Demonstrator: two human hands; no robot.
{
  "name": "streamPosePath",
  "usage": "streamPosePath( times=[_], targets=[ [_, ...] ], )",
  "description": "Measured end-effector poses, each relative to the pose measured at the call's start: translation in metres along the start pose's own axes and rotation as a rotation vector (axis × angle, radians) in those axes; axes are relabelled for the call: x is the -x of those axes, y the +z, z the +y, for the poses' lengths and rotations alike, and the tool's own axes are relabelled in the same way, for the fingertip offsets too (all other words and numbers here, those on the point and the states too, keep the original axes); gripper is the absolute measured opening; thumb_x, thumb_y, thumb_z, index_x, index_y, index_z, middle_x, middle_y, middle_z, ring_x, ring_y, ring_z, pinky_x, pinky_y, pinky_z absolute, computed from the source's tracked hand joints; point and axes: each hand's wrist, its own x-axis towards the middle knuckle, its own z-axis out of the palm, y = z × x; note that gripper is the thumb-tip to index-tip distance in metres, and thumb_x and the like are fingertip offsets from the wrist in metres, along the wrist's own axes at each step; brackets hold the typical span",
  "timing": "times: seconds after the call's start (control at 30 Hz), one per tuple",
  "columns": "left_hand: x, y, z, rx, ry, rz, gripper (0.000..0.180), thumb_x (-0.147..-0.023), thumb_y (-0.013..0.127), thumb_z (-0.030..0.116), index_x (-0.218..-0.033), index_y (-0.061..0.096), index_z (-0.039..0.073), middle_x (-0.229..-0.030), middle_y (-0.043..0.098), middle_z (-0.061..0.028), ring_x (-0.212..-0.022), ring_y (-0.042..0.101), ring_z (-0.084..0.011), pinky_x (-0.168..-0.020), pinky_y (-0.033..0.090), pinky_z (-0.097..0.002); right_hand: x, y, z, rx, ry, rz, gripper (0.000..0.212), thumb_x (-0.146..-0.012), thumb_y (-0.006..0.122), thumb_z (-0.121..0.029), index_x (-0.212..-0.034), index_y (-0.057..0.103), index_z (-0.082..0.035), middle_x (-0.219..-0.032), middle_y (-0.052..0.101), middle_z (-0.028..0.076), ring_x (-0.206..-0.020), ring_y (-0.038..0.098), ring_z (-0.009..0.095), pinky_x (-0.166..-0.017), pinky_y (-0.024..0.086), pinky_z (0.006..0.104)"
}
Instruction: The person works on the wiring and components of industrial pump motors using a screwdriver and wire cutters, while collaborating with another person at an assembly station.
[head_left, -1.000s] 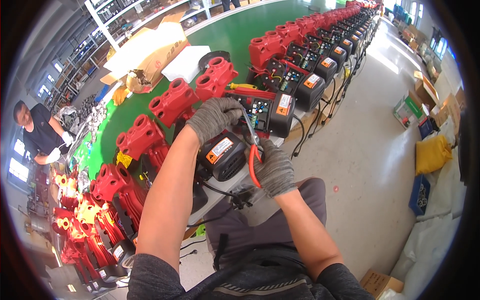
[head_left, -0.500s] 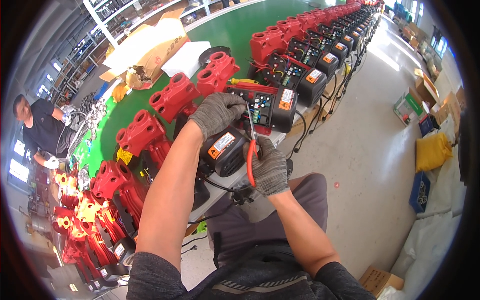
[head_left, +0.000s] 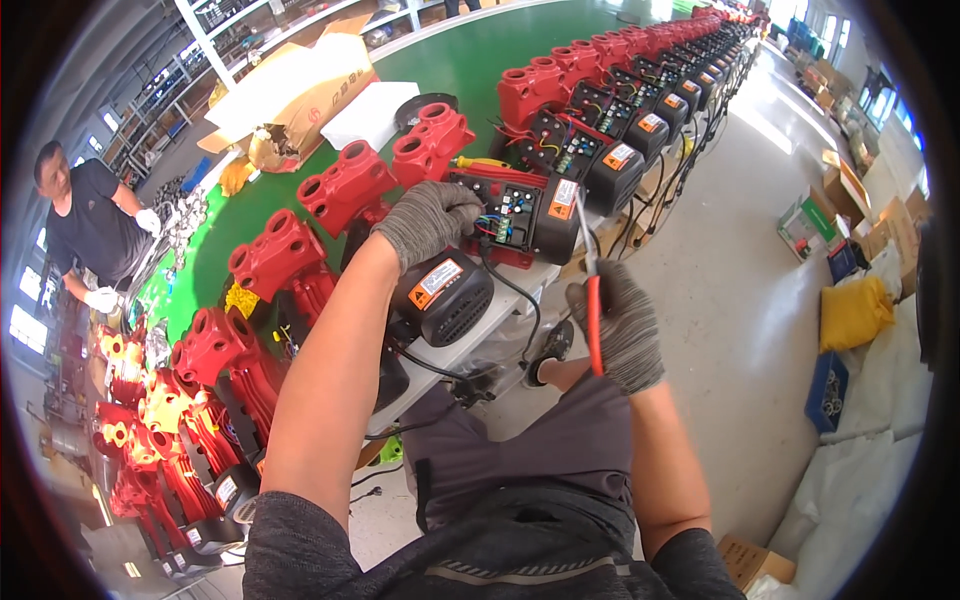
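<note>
My left hand (head_left: 432,222), in a grey knit glove, is closed at the left edge of an open black electrical box (head_left: 512,222). Whatever its fingertips pinch is hidden; thin coloured wires show beside them. That box holds a circuit board with a green terminal block (head_left: 501,230) and belongs to a red pump body (head_left: 432,142) with a black motor cover (head_left: 557,222). My gloved right hand (head_left: 628,325) grips a red-handled tool (head_left: 594,325) with long narrow metal jaws, scissors or pliers. Its tip points up, right of the motor cover, apart from the board.
A yellow-handled screwdriver (head_left: 482,162) lies behind the box. Similar red pump units (head_left: 283,255) line the green bench (head_left: 480,50) on both sides. Black cords (head_left: 535,310) hang over its front edge. A co-worker (head_left: 95,215) stands at far left. Cartons (head_left: 850,190) stand at right.
My right hand has drawn the red-handled tool away from the board, to the right. My left hand stays at the box. A black cord now shows hanging from the box's front.
</note>
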Motion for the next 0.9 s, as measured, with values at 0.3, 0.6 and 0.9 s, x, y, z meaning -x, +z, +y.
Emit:
streamPosePath(
  times=[0.3, 0.6, 0.9],
  targets=[
    [0.001, 0.000, 0.005, 0.103, -0.109, -0.006, 0.023, -0.101, 0.056, 0.014, -0.113, 0.068, -0.001, -0.086, 0.068, -0.0065, -0.076, 0.060, -0.0141, -0.075, 0.052, -0.0303, -0.010, 0.029, 0.002, 0.327, -0.071, -0.252, 0.041, -0.091, 0.070, -0.027, -0.120, 0.062, 0.001, -0.095, 0.069, 0.027, -0.088, 0.066, 0.045, -0.075, 0.054, 0.0466],
    [-0.003, 0.000, -0.003, 0.113, -0.093, 0.006, 0.020, -0.101, 0.054, 0.010, -0.108, 0.068, -0.001, -0.086, 0.069, -0.0056, -0.077, 0.060, -0.0136, -0.074, 0.052, -0.0295, -0.024, 0.071, 0.004, 0.311, -0.083, -0.220, 0.035, -0.090, 0.068, -0.025, -0.115, 0.063, -0.001, -0.097, 0.069, 0.025, -0.090, 0.067, 0.043, -0.077, 0.054, 0.0483],
    [-0.002, -0.001, -0.003, 0.152, -0.073, -0.007, 0.018, -0.100, 0.057, 0.008, -0.111, 0.068, -0.002, -0.086, 0.068, -0.0045, -0.079, 0.061, -0.0132, -0.076, 0.053, -0.0293, -0.025, 0.070, 0.008, 0.340, -0.101, -0.187, 0.041, -0.089, 0.069, -0.025, -0.122, 0.063, -0.002, -0.102, 0.070, 0.023, -0.095, 0.068, 0.040, -0.082, 0.055, 0.0463]
  ],
)
